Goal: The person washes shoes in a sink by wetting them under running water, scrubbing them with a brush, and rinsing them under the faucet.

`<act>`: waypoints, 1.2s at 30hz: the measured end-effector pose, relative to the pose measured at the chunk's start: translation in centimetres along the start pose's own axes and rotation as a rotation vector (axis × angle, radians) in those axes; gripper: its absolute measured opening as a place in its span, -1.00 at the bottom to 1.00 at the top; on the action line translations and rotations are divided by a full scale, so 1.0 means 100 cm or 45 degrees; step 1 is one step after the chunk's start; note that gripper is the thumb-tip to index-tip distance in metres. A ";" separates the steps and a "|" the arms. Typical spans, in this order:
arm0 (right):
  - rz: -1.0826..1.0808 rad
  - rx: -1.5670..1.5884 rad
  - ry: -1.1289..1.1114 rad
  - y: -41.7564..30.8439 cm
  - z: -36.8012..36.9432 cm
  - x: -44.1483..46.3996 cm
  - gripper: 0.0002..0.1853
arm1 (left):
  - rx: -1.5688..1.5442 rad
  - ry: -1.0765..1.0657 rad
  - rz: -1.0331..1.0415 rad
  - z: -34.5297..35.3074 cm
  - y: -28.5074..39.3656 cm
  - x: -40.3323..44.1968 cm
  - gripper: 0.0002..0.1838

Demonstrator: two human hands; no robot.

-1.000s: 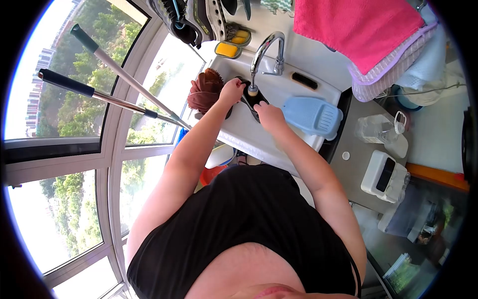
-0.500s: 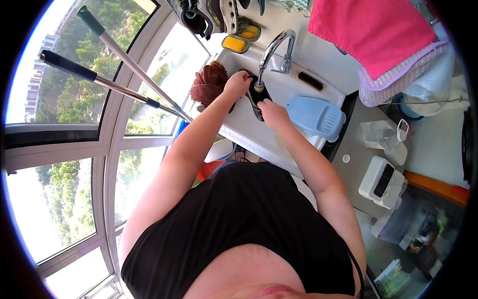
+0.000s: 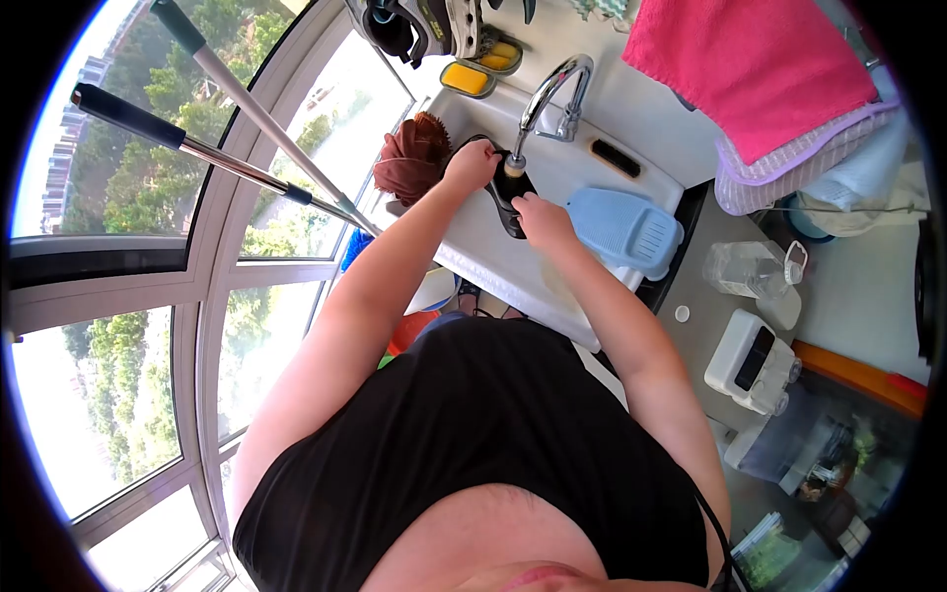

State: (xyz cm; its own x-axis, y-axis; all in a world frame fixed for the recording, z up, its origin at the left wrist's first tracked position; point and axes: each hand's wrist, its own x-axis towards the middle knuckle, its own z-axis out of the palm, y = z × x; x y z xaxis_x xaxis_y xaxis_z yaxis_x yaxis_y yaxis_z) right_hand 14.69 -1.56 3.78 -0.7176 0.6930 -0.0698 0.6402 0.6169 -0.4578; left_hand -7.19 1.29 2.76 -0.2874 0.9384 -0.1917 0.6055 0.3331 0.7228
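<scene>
Over the white sink (image 3: 473, 252), a black shoe (image 3: 511, 202) lies below the spout of a chrome faucet (image 3: 541, 99). The fingers of my left hand (image 3: 472, 166) are closed on its far left edge. My right hand (image 3: 543, 219) grips its near right edge. The shoe's opening faces up, and part of it is hidden by my fingers. Left of my left hand is a bundle of brown cloth (image 3: 406, 173) on the sink rim. A light blue washboard (image 3: 626, 232) lies in the sink to the right of my right hand.
A black-bristled brush (image 3: 616, 158) and a yellow soap bar (image 3: 464, 79) rest on the back ledge. Shoes (image 3: 434, 25) stand at the upper left. Long poles (image 3: 237, 168) lean by the window. Pink cloth (image 3: 740, 69) hangs right; a plastic jug (image 3: 750, 268) stands on the counter.
The camera view has shifted slightly. Both hands stay on the shoe under the faucet, with hardly any visible movement.
</scene>
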 end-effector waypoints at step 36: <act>0.323 -0.038 0.018 -0.011 0.070 0.019 -0.88 | -0.108 -0.196 0.377 -0.021 -0.032 0.011 -0.78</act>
